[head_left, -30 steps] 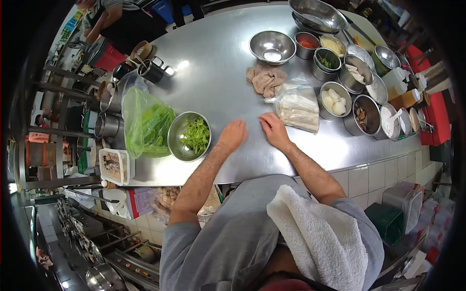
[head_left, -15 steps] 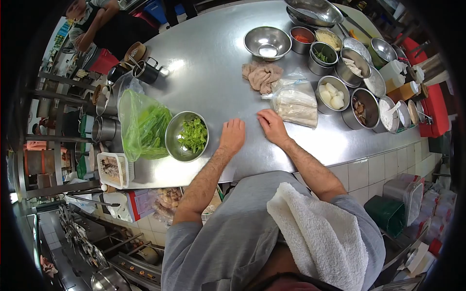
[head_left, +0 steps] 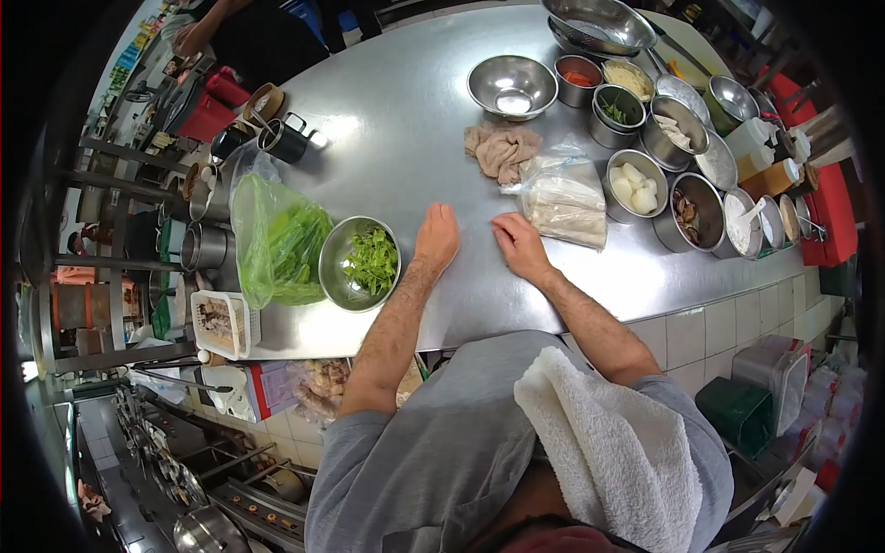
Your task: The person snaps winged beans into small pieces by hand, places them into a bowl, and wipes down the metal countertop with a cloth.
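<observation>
My left hand rests on the steel table, its fingers curled in, with nothing showing in it. To its left stands a steel bowl of chopped green leaves, and beyond that a clear plastic bag of leafy greens. My right hand also lies on the table, loosely closed, no object visible in it. Just right of it is a clear plastic bag of pale, flat pieces whose kind I cannot make out. A crumpled brown cloth lies behind that bag, and an empty steel bowl sits farther back.
Steel pots line the right side, one with peeled white pieces, another with brown pieces. A white basket stands at the left front edge. Dark mugs stand at the left back. Another person's arm shows beyond the table.
My left hand has rolled onto its side and shifted slightly away from me. My right hand has barely moved. The view has shifted a little; the other person's head is out of frame.
</observation>
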`<state>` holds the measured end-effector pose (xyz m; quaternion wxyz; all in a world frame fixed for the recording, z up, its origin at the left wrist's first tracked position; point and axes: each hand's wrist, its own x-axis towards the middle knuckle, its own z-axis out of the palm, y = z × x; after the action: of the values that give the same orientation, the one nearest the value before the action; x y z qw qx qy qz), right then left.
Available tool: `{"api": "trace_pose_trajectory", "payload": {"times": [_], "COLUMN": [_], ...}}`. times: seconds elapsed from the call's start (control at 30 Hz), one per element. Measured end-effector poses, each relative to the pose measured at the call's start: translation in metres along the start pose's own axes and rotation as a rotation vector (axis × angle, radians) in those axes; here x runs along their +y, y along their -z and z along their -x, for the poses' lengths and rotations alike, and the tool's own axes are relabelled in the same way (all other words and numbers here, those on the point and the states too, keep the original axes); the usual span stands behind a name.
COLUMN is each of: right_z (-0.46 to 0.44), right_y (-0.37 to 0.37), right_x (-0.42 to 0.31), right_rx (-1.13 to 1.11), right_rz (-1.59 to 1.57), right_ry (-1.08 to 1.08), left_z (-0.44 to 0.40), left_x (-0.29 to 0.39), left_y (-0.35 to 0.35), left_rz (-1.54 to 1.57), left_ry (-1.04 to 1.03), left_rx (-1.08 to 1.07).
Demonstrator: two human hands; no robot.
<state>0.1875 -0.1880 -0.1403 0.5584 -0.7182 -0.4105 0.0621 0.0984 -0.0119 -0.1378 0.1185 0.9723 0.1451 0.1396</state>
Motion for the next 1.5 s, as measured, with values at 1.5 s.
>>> {"api": "trace_pose_trajectory", "payload": {"times": [1.5], "right_z": [-0.158], "right_y": [-0.074], "right_x": [0.008], "right_rx": [-0.448], "right_rz": [0.786], "right_ry": [0.209], "left_z": [0.168], "left_x": [-0.08], "left_y": [0.09], "left_rz": [0.799], "left_ry": [1.248], "left_rx": [0.561]}}
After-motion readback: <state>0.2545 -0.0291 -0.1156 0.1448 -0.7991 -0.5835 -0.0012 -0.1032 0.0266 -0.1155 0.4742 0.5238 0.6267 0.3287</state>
